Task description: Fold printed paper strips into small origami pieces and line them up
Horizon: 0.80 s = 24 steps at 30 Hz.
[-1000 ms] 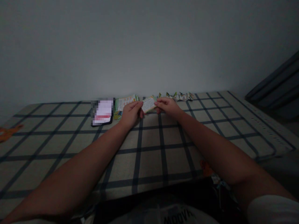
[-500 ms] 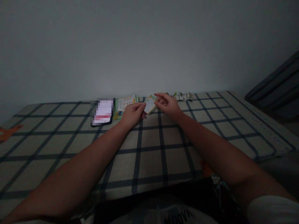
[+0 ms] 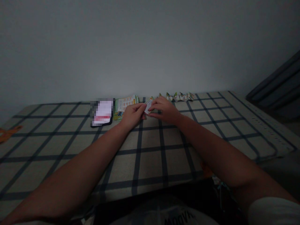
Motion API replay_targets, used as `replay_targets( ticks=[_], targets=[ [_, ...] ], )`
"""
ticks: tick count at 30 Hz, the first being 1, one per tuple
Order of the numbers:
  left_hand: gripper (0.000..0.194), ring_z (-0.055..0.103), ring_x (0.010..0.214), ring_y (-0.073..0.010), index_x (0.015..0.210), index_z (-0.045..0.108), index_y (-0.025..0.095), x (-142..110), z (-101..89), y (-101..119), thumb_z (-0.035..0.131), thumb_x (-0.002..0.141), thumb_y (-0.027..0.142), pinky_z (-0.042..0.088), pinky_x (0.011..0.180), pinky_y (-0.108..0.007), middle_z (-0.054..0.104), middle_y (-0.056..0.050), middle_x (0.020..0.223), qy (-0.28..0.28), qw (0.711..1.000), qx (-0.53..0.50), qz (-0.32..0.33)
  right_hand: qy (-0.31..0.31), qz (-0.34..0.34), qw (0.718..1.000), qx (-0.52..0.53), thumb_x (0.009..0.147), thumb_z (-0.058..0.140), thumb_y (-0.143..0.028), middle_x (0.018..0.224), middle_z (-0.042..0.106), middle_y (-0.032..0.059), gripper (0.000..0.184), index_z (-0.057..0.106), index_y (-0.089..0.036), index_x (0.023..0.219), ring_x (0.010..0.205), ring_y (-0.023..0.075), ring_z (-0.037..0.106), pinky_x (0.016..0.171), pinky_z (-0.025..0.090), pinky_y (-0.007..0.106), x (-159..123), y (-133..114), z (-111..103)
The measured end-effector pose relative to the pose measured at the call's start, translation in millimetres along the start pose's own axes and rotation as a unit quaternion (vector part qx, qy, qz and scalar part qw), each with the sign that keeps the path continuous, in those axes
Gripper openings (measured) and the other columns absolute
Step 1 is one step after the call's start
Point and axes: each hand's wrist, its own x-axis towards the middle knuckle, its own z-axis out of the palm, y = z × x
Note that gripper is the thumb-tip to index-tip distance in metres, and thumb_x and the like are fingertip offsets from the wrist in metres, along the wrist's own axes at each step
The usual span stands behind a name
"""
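Note:
My left hand (image 3: 134, 115) pinches the left edge of a small printed paper card (image 3: 148, 105), white with green and orange borders. On the card's right side, my right hand (image 3: 164, 109) has its thumb below and its fingers curled over the edge, partly hiding it. A pile of similar printed cards (image 3: 126, 102) lies flat just beyond my left hand. Past my right hand is a row of several crumpled or folded paper pieces (image 3: 180, 97) in white and green; the nearest are partly behind my fingers.
A phone or tablet (image 3: 103, 112) with a blurred screen lies left of the pile. The checked tablecloth (image 3: 150, 162) covers the table, which meets a plain wall (image 3: 150, 47). An orange print (image 3: 9, 132) shows at far left, a dark striped cloth (image 3: 278, 84) at right.
My right hand has moved left and closed over the card's right side, hiding more of it. More of the folded paper row shows now. My left hand has hardly moved.

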Motion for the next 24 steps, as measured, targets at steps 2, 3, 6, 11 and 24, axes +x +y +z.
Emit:
replay_targets(
  ticks=[2, 3, 6, 11, 24],
  targets=[
    [0.037, 0.052, 0.047, -0.0103, 0.077, 0.068, 0.018, 0.2, 0.3, -1.3, 0.056, 0.093, 0.049, 0.037, 0.049, -0.022, 0.057, 0.003, 0.051, -0.003, 1.000, -0.010, -0.002, 0.013, -0.007, 1.000, 0.011, 0.093, 0.064, -0.045, 0.094, 0.068, 0.0071, 0.027, 0.071, -0.019, 0.091, 0.092, 0.0200, 0.057, 0.086, 0.042, 0.036, -0.3, 1.1, 0.4],
    [0.037, 0.052, 0.048, -0.0102, 0.076, 0.067, 0.018, 0.4, 0.5, -2.0, 0.056, 0.093, 0.049, 0.038, 0.050, -0.022, 0.057, 0.002, 0.051, -0.004, 1.000, -0.018, -0.003, 0.017, -0.009, 1.000, 0.017, 0.093, 0.063, -0.043, 0.093, 0.069, 0.0067, 0.026, 0.071, -0.019, 0.090, 0.091, 0.0196, 0.058, 0.086, 0.042, 0.036, -0.4, 1.5, 0.6],
    [0.039, 0.053, 0.049, -0.0106, 0.079, 0.068, 0.018, 0.5, 1.2, -4.1, 0.055, 0.093, 0.052, 0.040, 0.051, -0.023, 0.059, 0.001, 0.053, -0.018, 0.998, -0.054, -0.009, 0.015, -0.001, 1.000, 0.026, 0.096, 0.059, -0.034, 0.092, 0.072, 0.0058, 0.020, 0.070, -0.019, 0.088, 0.090, 0.0187, 0.060, 0.088, 0.043, 0.037, -0.6, 2.4, 2.0],
    [0.041, 0.057, 0.054, -0.0127, 0.106, 0.070, 0.019, -0.9, 3.2, -6.2, 0.066, 0.085, 0.054, 0.041, 0.049, -0.024, 0.063, 0.000, 0.064, -0.044, 0.998, -0.043, -0.008, 0.027, 0.052, 0.998, 0.031, 0.095, 0.058, -0.029, 0.086, 0.072, 0.0056, 0.018, 0.069, -0.018, 0.085, 0.084, 0.0182, 0.060, 0.083, 0.045, 0.034, -2.0, 4.2, 2.7],
    [0.042, 0.047, 0.053, -0.0119, 0.059, 0.057, 0.018, -2.1, 1.0, 1.3, 0.061, 0.087, 0.050, 0.032, 0.049, -0.025, 0.054, 0.001, 0.054, -0.006, 0.993, 0.106, 0.049, 0.117, 0.151, 0.978, 0.081, 0.091, 0.060, -0.032, 0.088, 0.062, 0.0064, 0.018, 0.068, -0.018, 0.084, 0.085, 0.0173, 0.057, 0.074, 0.047, 0.031, 1.0, 1.0, -1.9]
  ],
)
